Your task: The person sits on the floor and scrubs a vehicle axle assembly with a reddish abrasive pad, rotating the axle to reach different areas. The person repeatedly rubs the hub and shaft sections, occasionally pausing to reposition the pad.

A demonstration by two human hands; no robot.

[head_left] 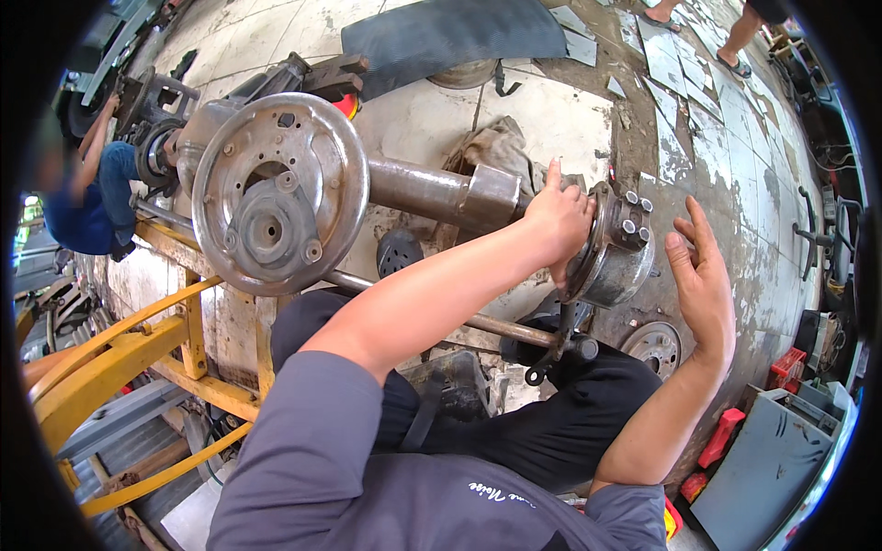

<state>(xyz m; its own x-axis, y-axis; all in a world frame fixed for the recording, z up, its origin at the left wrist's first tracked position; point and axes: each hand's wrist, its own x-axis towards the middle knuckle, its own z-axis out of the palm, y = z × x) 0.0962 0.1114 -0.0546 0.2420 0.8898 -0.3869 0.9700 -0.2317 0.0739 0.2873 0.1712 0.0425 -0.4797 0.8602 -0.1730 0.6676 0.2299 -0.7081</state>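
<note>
A grey metal axle tube (432, 191) runs across the middle, with a round backing plate (276, 197) on its left end and a hub with several studs (620, 248) on its right end. My left hand (558, 220) grips the flange just behind that hub, fingers wrapped around its rim. My right hand (700, 275) hovers to the right of the hub, palm open, fingers spread, touching nothing. A thin steel rod (478, 321) runs under the axle.
A yellow steel frame (119, 354) stands at lower left. A person in blue (87, 197) crouches at far left. A brake disc (654, 347) lies on the tiled floor, a dirty rag (496, 147) behind the axle, red parts (721, 436) at lower right.
</note>
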